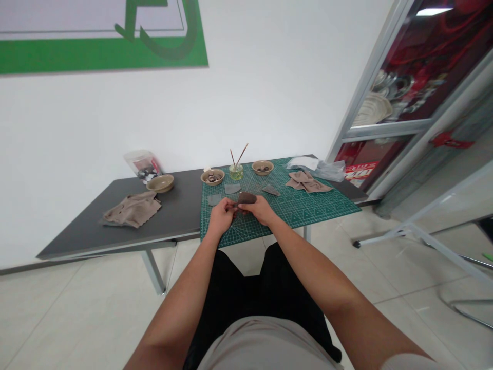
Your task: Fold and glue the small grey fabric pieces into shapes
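Observation:
My left hand [221,217] and my right hand [261,209] meet over the near part of a green cutting mat [308,209]. Between them is a small dark brown piece [247,198], rounded at its upper end; I cannot tell its material. The fingers of my right hand pinch its lower edge, and my left fingertips close on its left end. Just beyond my hands lie grey flat pieces [232,188], and another grey piece [271,190] rests to the right. My fingers partly hide the held piece.
Behind stand a glass jar [236,172] with two thin sticks, a bowl of small pieces [212,177] and another bowl [262,168]. Brown cloth [307,182] and a clear plastic bag [327,169] lie right. Leftward are a bowl [160,183], brown cloth [133,209] and a clear container [143,165].

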{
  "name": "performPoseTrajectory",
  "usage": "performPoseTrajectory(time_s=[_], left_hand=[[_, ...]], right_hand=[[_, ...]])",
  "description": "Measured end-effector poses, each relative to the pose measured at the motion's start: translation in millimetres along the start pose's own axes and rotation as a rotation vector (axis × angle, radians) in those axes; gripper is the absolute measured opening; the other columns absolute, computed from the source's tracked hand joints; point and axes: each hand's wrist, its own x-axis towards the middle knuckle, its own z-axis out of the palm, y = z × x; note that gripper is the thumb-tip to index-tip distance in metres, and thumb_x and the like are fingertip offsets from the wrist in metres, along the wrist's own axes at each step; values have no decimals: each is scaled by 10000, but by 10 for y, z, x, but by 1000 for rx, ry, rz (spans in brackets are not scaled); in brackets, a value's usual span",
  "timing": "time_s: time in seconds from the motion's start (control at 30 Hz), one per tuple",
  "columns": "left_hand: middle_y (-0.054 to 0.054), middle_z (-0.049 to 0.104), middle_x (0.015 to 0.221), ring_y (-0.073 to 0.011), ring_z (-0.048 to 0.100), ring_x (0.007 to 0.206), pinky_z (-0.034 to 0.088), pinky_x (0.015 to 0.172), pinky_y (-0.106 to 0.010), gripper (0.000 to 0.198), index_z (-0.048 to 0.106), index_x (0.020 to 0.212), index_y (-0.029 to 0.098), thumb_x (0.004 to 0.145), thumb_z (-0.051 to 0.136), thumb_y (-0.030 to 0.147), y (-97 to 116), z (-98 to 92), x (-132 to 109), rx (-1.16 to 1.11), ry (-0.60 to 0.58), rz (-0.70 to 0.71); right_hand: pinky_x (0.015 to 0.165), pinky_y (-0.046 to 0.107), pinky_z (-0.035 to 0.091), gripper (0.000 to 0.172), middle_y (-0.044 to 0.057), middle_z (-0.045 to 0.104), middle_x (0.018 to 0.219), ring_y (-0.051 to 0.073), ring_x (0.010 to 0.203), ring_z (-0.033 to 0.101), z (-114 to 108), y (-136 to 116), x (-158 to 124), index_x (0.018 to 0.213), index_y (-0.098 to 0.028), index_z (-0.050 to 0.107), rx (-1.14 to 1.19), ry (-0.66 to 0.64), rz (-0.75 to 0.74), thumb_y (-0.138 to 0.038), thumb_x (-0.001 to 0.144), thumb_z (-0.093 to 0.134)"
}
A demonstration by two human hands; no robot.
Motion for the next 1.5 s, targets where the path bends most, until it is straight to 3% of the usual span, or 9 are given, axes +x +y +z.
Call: performPoseTrajectory(time_s=[0.87,1.13,1.5], left_hand=[[35,620,615,-140,588,579,438,585,-251,13,561,771,205,759,561,200,-24,12,-1,0,-25,8],[29,643,630,-147,611,591,445,601,-259,33,568,781,207,751,572,192,-42,16,3,32,19,-13],[34,630,619,-144,599,584,433,594,-255,39,554,733,209,745,570,175,3,20,0,61,23,6]], right_hand=[[564,268,399,189,-13,601,568,118,540,518,-20,52,20,668,-142,665,-82,12,-33,-317,661,735],[574,267,404,227,-10,621,611,114,557,507,6,-4,-9,707,-140,684,-79,19,-4,-318,593,767],[545,262,382,200,-20,584,561,114,531,491,4,15,13,665,-148,655,-115,74,-11,-320,613,743]])
